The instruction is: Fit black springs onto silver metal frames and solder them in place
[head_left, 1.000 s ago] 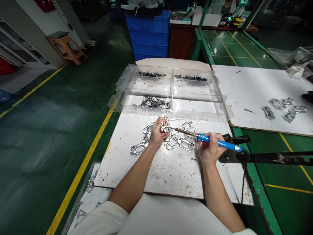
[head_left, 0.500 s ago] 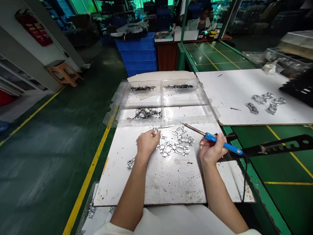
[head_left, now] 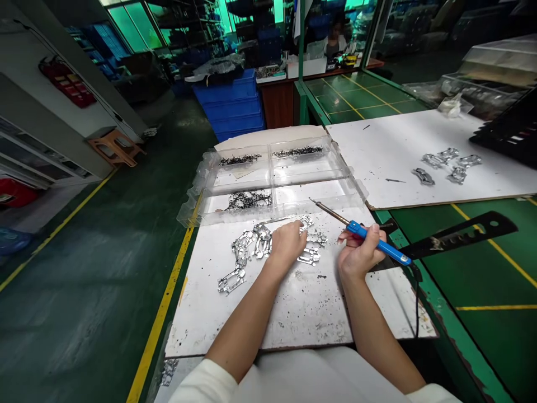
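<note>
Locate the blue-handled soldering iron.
In the head view, right of centre: the soldering iron is in the right hand, its tip pointing toward the clear tray.

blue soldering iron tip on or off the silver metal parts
Off: the right hand holds the blue soldering iron, tip clear of the silver metal parts.

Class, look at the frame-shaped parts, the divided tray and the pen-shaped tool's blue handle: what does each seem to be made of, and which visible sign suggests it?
Frame-shaped parts: probably bare metal, silvery and shiny, with bright glints along their edges.
Divided tray: likely clear, glossy plastic, with thin see-through walls.
Blue handle: apparently smooth plastic, evenly coloured with a slight sheen.
</note>
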Demonstrator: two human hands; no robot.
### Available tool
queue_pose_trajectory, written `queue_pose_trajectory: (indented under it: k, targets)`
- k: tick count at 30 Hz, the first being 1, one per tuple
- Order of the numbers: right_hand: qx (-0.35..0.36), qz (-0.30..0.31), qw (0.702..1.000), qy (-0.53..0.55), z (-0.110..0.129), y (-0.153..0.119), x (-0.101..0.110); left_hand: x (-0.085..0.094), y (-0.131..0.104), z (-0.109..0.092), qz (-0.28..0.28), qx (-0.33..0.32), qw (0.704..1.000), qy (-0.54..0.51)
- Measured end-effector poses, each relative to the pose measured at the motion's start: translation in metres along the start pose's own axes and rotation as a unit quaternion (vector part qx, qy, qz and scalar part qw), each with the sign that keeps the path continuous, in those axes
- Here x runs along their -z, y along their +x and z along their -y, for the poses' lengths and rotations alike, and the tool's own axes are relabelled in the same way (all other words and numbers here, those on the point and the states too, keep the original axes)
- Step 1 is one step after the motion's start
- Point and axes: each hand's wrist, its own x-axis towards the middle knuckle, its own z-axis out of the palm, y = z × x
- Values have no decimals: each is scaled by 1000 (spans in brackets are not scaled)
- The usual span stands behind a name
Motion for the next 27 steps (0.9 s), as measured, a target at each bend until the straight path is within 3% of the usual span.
queue_pose_trajectory:
  k: [6,16,19,27]
  targets:
    - [18,-11,1000,-3,2,-1,-2,-11,22,-5,66,-19,990,124]
    - [13,-2,1000,-2,-1,-2,-1,-10,34,-5,98,-49,982,151]
    - [19,-8,1000,-5,-1,-1,-1,-3,28,-2,68,-57,986,143]
    - [25,-14,1000,2,0,-2,-1,19,-3,30,-112,-54,990,60]
